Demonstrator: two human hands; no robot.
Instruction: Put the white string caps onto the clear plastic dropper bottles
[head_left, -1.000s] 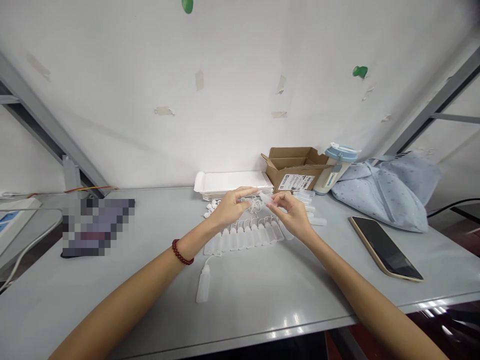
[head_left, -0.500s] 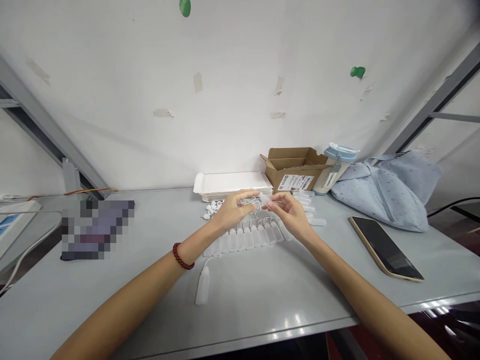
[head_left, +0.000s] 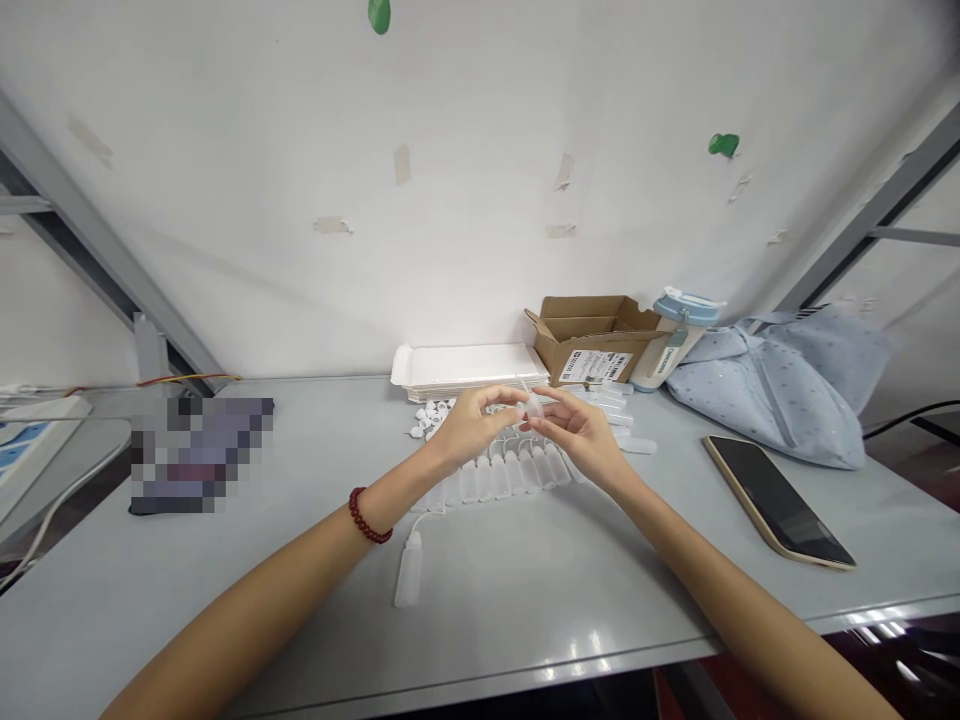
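A small translucent plastic bottle [head_left: 533,405] stands nearly upright between my hands, above the row of others. A thin white tip rises from its top. My right hand [head_left: 576,432] grips the bottle from the right with thumb and fingers. From the other side, the thumb and forefinger of my left hand [head_left: 474,425] meet at it; the exact contact is partly hidden. Beneath, a row of similar bottles [head_left: 499,478] with thin curved tubes lies side by side. One bottle with a bent tube [head_left: 409,572] lies apart, nearer the front.
White caps [head_left: 429,416] lie by a stack of flat white boxes [head_left: 469,365]. Behind are an open cardboard box [head_left: 592,345] and a blue-lidded cup [head_left: 671,345]. More bottles [head_left: 636,446], a phone [head_left: 780,500] and a blue fabric bag [head_left: 765,395] lie on the right.
The bottle has turned from tilted to nearly upright. My left fingers have come in to meet it, and the thin tip now shows above. The view has shifted slightly.
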